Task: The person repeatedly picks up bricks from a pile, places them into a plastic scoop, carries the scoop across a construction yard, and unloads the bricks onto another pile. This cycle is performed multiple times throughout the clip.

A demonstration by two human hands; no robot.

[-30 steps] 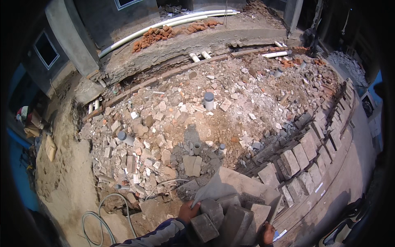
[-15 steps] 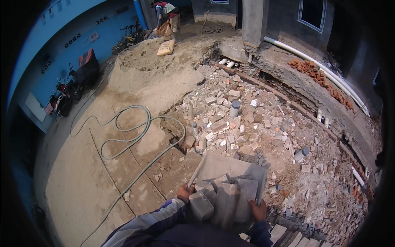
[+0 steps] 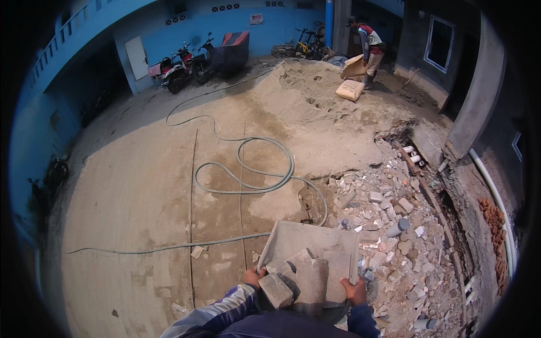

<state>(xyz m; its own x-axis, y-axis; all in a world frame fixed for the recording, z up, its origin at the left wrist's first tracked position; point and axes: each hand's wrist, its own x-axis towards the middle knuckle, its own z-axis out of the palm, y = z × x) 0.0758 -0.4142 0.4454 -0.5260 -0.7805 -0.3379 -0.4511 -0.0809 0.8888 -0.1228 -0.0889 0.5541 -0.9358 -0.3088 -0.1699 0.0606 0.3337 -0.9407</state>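
A grey, shallow, open tray point(image 3: 318, 235) with raised sides is held low in front of my body. Several grey concrete paving blocks point(image 3: 310, 281) lie in its near half, some tilted against each other. My left hand point(image 3: 255, 278) is closed on the tray's left rim. On the opposite rim my right hand point(image 3: 354, 291) is closed too, its thumb on the upper side. The tray's near edge is hidden by the blocks and my body.
A grey-green hose point(image 3: 293, 169) loops across the paved ground ahead. Broken rubble point(image 3: 394, 236) with upright pipe stubs point(image 3: 398, 227) lies to the right, beside a trench. Farther off, a person point(image 3: 367, 50) bends over a sack near a sand heap point(image 3: 304, 84). Motorcycles point(image 3: 183, 66) stand at the blue wall.
My view has swung left, so the hose, sand heap and person sit farther right, with more paving in sight. Both hands keep hold of the loaded tray.
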